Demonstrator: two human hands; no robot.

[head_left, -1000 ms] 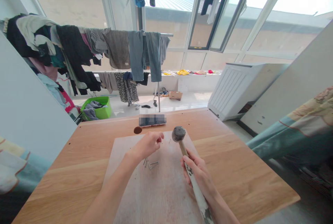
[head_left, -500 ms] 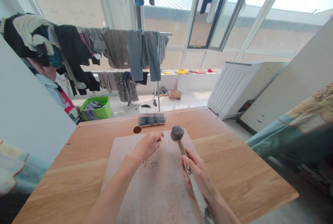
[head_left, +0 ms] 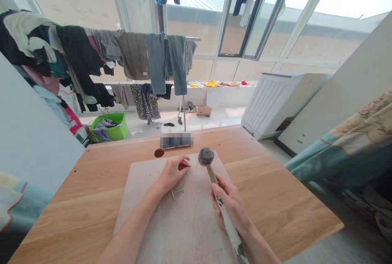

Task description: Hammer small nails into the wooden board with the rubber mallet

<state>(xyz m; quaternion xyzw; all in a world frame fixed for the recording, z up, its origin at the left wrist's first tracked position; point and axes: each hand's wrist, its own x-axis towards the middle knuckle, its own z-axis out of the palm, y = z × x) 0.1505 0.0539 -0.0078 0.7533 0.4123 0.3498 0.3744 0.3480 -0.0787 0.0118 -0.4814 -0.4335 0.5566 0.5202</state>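
My right hand (head_left: 228,198) is wrapped round the pale, worn handle of a rubber mallet (head_left: 206,156), whose dark head is raised over the board. A thin nail (head_left: 197,164) stands on the light wooden board (head_left: 186,231), just left of the mallet head. To the left of that nail, my left hand (head_left: 175,170) hovers low over the board with its fingers curved and thumb apart. I see nothing between them. Several loose nails (head_left: 176,193) lie on the board beside my left wrist.
The board rests on a wood-grain table (head_left: 269,190) with a round brown hole (head_left: 159,153) near its far edge. A blurred packet (head_left: 177,141) lies beside the hole. Beyond are a green basket (head_left: 118,127), clothes on a rack (head_left: 133,55) and a white cabinet (head_left: 269,100).
My left hand's fingers have loosened from a closed curl, and thumb and fingers now show a gap. The mallet stays raised in my right hand. The whole view has shifted slightly.
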